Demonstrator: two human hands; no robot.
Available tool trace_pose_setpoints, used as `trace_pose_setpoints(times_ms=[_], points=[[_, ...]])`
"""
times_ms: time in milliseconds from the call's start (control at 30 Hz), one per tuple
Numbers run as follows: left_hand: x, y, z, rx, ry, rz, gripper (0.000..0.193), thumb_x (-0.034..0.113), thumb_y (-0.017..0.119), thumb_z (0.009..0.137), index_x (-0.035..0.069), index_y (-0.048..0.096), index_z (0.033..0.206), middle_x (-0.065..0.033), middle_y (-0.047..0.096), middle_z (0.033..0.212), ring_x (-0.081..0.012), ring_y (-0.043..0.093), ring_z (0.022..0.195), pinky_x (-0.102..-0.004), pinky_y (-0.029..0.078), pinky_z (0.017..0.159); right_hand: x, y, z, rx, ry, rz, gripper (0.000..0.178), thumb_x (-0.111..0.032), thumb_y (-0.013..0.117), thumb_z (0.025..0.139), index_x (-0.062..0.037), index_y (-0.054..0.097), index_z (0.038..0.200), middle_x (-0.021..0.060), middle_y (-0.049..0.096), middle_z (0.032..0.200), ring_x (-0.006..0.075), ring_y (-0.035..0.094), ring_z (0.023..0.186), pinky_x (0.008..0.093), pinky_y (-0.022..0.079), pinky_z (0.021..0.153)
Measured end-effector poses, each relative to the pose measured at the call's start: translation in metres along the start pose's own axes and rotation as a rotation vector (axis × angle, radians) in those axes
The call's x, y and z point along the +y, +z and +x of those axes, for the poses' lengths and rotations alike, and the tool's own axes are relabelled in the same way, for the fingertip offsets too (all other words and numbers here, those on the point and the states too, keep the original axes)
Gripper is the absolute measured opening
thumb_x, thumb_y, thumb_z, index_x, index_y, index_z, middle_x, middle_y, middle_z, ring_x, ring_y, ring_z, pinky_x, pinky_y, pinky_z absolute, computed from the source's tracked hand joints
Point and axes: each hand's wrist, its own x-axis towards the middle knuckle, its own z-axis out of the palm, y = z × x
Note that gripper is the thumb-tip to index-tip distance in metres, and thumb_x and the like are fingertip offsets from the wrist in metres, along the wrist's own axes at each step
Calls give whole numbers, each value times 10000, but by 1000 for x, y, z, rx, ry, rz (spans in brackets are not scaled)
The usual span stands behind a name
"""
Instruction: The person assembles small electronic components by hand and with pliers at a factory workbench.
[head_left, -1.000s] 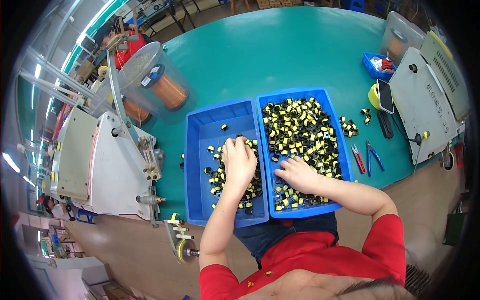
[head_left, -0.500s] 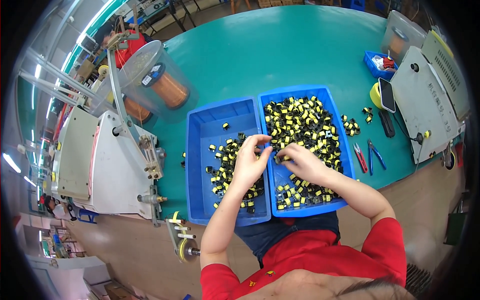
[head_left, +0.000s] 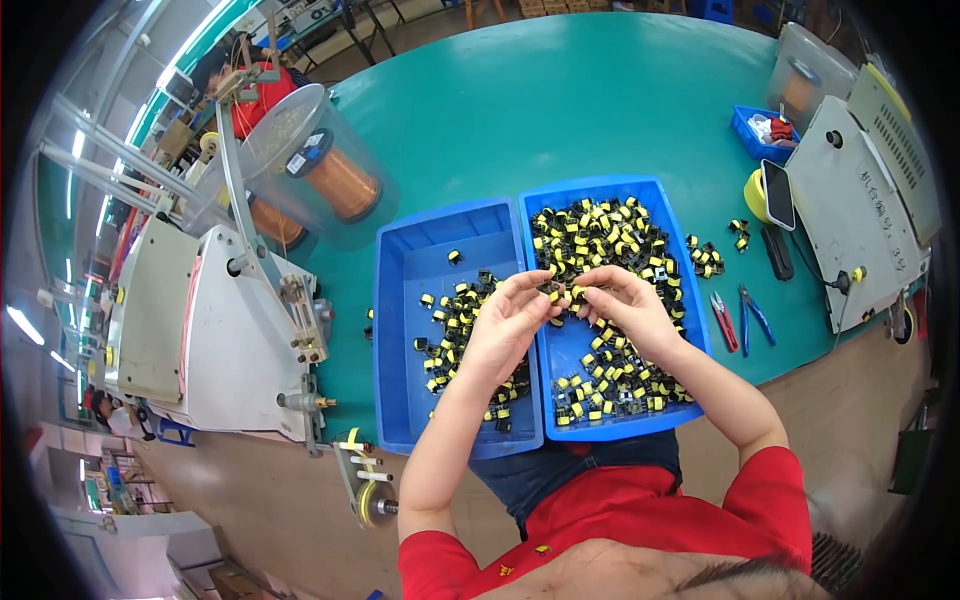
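Observation:
My left hand (head_left: 506, 328) is closed in a pinch on a small black-and-yellow coil (head_left: 550, 290), above the wall between two blue trays. Right beside it, my right hand (head_left: 636, 316) pinches another yellow-taped coil (head_left: 579, 294), and the fingertips of both hands nearly meet. The right blue tray (head_left: 562, 350) is heaped with coils of the same kind. Fewer of them lie in the left blue tray (head_left: 400, 300), mostly along its right side. Fingers partly cover both held pieces.
Right of the trays lie loose coils (head_left: 706, 262), red-handled pliers (head_left: 724, 325) and blue-handled cutters (head_left: 757, 315). A phone (head_left: 777, 195) leans on a yellow roll. Winding machines (head_left: 235, 330) flank the green table (head_left: 560, 90); copper wire spools (head_left: 343, 182) stand at left.
My right hand has moved up from the right tray, fingers now extended toward the left hand's fingertips. My left hand has closed its fingers and shifted slightly right.

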Motion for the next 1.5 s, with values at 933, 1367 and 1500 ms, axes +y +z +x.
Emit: trace_pose_setpoints(times_ms=[933, 1367, 1500], points=[[-3, -2, 2, 68, 130, 260, 368, 165, 593, 879, -2, 474, 1185, -73, 561, 987, -90, 477, 724, -211, 380, 616, 27, 3, -16, -684, -195, -1148, 349, -271, 687, 703, -125, 582, 1002, 83, 509, 1095, 271, 407, 1135, 403, 337, 938], [-6, -3, 1, -28, 65, 89, 336, 109, 604, 863, -10, 496, 1157, -79, 569, 969, -131, 533, 807, -237, 428, 691, 34, 1, -14, -738, -214, -1440, 529, -233, 674, 641, -95, 504, 1122, 69, 533, 1003, 220, 482, 1042, 420, 332, 907], [-7, 3, 0, 32, 123, 311, 372, 45, 611, 841, -11, 485, 1186, -74, 567, 991, -110, 529, 815, -219, 426, 696, 34, 2, -19, -707, -205, -1508, 594, -273, 686, 638, -89, 484, 1165, 83, 520, 1049, 237, 470, 1068, 444, 333, 916]])
